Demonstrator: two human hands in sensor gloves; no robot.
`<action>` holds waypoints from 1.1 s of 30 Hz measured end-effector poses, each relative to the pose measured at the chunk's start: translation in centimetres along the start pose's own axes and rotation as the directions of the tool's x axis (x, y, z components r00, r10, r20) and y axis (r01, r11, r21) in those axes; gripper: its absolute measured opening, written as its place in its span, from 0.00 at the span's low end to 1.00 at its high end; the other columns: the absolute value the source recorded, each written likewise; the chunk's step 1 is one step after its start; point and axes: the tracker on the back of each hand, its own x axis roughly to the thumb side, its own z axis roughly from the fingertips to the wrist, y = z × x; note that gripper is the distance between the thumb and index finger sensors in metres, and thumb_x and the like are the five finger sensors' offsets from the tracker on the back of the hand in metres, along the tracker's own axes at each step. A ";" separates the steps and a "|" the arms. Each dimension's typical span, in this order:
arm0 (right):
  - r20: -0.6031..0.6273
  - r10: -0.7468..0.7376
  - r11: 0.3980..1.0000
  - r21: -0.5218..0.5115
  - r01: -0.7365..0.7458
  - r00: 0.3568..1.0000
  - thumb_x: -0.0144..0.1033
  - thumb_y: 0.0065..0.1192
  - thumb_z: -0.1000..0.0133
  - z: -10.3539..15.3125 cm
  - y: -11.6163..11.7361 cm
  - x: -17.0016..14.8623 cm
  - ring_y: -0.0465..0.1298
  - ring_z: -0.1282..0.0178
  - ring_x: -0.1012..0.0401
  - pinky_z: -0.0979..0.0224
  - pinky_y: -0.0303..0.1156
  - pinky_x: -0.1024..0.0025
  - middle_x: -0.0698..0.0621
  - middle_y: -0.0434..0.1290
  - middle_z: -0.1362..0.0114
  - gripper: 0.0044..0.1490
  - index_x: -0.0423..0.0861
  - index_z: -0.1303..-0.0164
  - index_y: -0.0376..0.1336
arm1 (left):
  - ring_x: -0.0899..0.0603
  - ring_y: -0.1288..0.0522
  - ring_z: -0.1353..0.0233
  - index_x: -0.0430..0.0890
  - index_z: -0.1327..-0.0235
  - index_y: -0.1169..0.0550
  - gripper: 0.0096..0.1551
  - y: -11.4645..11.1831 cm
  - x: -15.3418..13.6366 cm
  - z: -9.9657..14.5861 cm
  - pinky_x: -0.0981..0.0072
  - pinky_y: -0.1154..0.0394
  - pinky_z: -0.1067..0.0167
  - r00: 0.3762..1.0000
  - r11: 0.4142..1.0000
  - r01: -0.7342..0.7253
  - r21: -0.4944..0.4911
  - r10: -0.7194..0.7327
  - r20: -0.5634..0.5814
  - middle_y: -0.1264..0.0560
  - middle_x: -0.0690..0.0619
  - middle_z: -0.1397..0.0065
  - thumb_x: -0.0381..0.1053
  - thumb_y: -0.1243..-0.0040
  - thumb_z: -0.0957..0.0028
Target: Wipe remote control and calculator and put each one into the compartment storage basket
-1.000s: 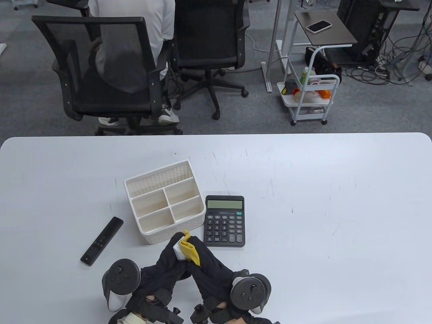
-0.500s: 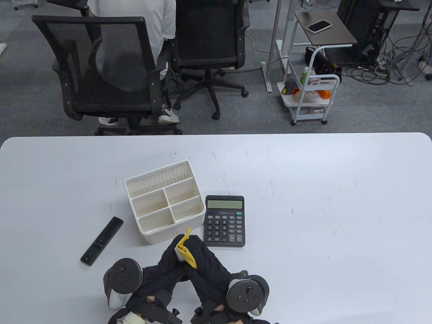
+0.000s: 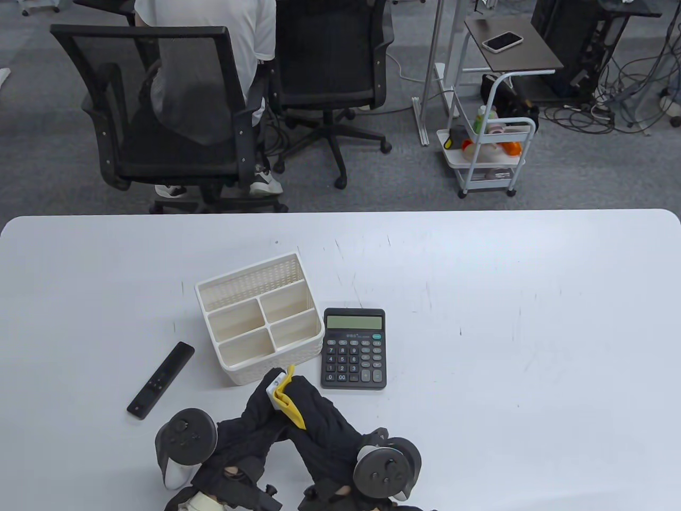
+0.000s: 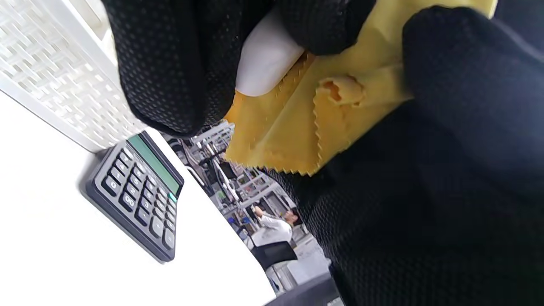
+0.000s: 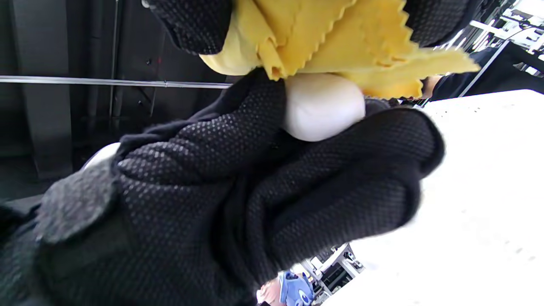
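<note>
The big white table (image 3: 479, 319) holds everything. On it sits the white storage basket (image 3: 259, 319) with its little compartments, and none of them has anything in it. Just beside the basket, on its right, lies the dark calculator (image 3: 354, 348), flat with its buttons up. On the basket's other side lies a long black remote (image 3: 160, 379), a little way off.

Near the front edge of the table, the two gloved hands meet. The left hand (image 3: 255, 420) has its fingers curled round a small white remote control (image 3: 276, 391) and grips it tight. The right hand (image 3: 319, 420) pinches a yellow cloth (image 3: 290, 404) and presses it against the white remote control. In the right wrist view the rounded white end (image 5: 323, 111) pokes out under the cloth.

This looks like the wiping part of the job, and nothing is put away yet. To do it well, the left hand should hold the remote control steady by its sides. The right hand should slide the cloth along the whole length, then turn it and rub the back too. Keep the cloth flat, not bunched up, so it touches more
</note>
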 end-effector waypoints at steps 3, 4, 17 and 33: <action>-0.028 -0.019 1.000 0.006 0.019 0.999 0.33 0.55 0.36 0.0 -0.2 -0.7 0.69 0.25 0.38 0.33 0.63 0.32 0.32 0.63 0.20 0.35 0.34 0.20 0.56 | 0.33 0.14 0.39 0.49 0.22 0.44 0.38 0.0 0.3 0.0 0.57 0.11 0.49 0.999 0.999 -0.049 0.004 0.049 0.010 0.27 0.32 0.31 0.46 0.42 0.43; -0.026 -0.029 1.000 0.006 0.029 0.999 0.33 0.56 0.36 0.0 -0.2 -0.9 0.69 0.26 0.38 0.33 0.63 0.32 0.32 0.63 0.20 0.35 0.34 0.20 0.56 | 0.33 0.15 0.38 0.49 0.22 0.44 0.37 0.0 0.3 0.0 0.57 0.11 0.49 0.998 0.998 -0.061 0.012 0.061 -0.004 0.28 0.31 0.30 0.46 0.43 0.43; 0.023 0.041 0.998 0.036 -0.042 0.999 0.33 0.56 0.36 0.0 0.2 -0.4 0.66 0.24 0.37 0.32 0.63 0.32 0.32 0.61 0.18 0.35 0.35 0.19 0.56 | 0.33 0.16 0.38 0.41 0.22 0.45 0.36 0.1 0.1 0.0 0.55 0.12 0.49 0.997 0.997 -0.073 -0.021 0.073 0.003 0.27 0.30 0.32 0.47 0.47 0.41; 0.178 0.272 0.956 0.059 -0.286 0.946 0.33 0.56 0.36 0.3 0.7 0.8 0.65 0.23 0.37 0.32 0.61 0.31 0.32 0.60 0.18 0.36 0.34 0.19 0.55 | 0.30 0.19 0.34 0.38 0.22 0.48 0.41 0.5 -0.6 0.3 0.53 0.14 0.44 0.949 0.950 -0.313 -0.024 0.313 0.019 0.33 0.30 0.26 0.60 0.56 0.37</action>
